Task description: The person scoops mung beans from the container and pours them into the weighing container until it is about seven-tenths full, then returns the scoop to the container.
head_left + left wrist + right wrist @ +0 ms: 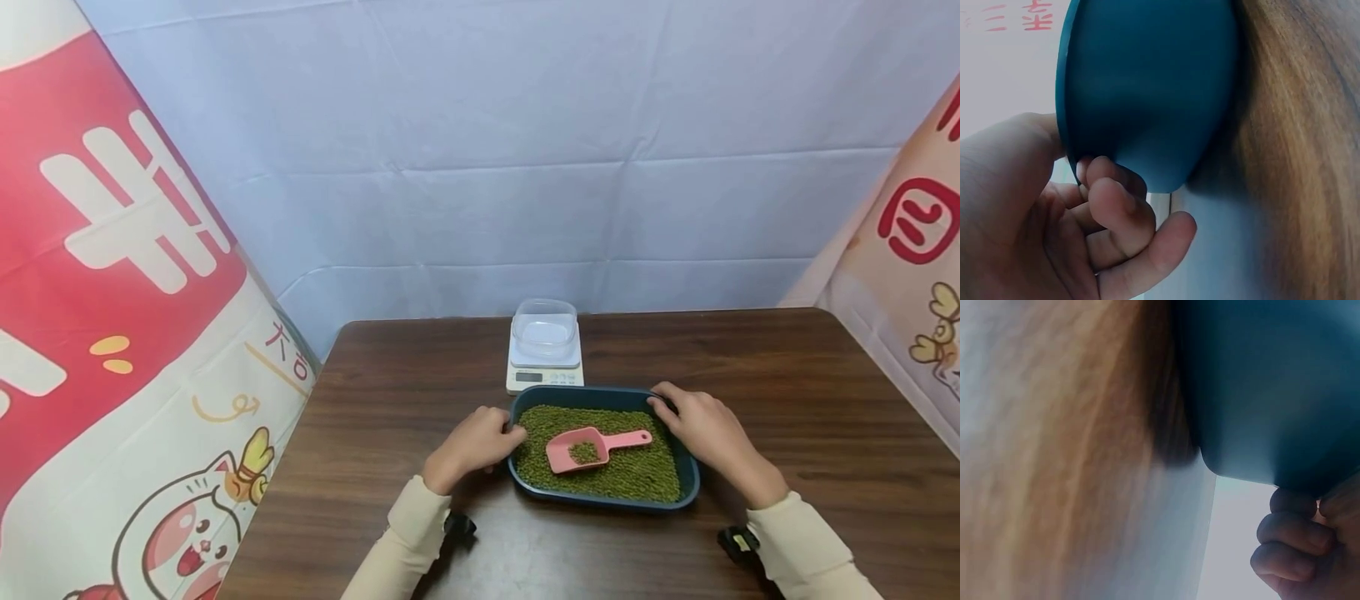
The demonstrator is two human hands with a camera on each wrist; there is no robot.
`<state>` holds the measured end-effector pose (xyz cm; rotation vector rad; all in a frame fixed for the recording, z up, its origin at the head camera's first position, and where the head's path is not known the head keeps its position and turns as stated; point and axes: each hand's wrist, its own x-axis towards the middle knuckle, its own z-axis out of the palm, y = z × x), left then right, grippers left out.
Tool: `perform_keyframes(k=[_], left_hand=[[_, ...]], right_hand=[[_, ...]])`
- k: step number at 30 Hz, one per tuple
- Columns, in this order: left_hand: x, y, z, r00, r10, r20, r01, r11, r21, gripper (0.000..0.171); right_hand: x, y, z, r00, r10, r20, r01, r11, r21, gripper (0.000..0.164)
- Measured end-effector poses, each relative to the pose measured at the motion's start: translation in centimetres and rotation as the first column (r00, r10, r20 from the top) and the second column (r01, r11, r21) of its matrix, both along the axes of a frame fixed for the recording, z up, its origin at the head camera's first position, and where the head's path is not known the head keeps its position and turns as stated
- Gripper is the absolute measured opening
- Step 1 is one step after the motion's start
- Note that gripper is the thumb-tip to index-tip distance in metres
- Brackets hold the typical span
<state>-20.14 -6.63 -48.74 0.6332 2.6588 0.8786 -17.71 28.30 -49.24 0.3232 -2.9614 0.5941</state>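
A dark blue tray (600,498) filled with small green beans (637,477) sits on the table. Across the beans lies a pink scoop (577,450), its handle pointing right and a few beans in its bowl. My left hand (480,442) pinches the tray's left rim, thumb over the inside. In the left wrist view, the fingers (1122,209) curl under the rim against the tray's outer wall (1147,81). At the far right corner my right hand (705,425) grips the rim, with its curled fingers (1291,534) below it in the right wrist view.
Behind the tray stands a white kitchen scale (545,379) with a clear plastic container (546,327) on its platform. The brown wooden table (420,358) reaches back to a pale cloth backdrop (487,167). Printed banners (150,333) hang at both sides.
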Motion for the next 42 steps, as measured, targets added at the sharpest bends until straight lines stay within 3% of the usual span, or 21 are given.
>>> perform_keyframes(k=[22,26,30,35,38,42], left_hand=[[0.3,-1.8,0.4,1.000,0.001,0.003,-0.001,1.000,-0.026,0.032],[0.1,-2.2,0.4,1.000,-0.014,-0.025,0.013,1.000,-0.022,0.030],[-0.4,-2.5,0.5,0.998,0.005,-0.064,-0.003,1.000,0.025,0.027],[-1.1,-2.5,0.7,0.995,0.043,-0.093,-0.033,0.994,0.106,0.020],[-1.4,-2.3,0.5,0.996,0.030,-0.089,-0.016,0.989,0.148,0.023],[-1.7,-1.9,0.1,0.996,0.030,-0.078,-0.014,0.982,0.189,0.022]], right_hand=[[-1.1,-1.6,0.0,1.000,0.026,0.004,-0.026,0.999,0.021,0.032],[-1.1,-1.7,0.3,0.995,0.059,-0.082,-0.054,0.996,0.064,0.027],[-1.1,-1.7,0.8,0.962,0.123,-0.245,-0.102,0.990,0.099,0.024],[-1.0,-2.3,1.6,0.884,0.246,-0.398,-0.214,0.969,0.123,0.023],[-0.6,-2.8,2.0,0.865,0.308,-0.396,-0.280,0.951,0.130,0.020],[0.0,-3.7,2.5,0.873,0.395,-0.287,-0.373,0.919,0.131,0.015]])
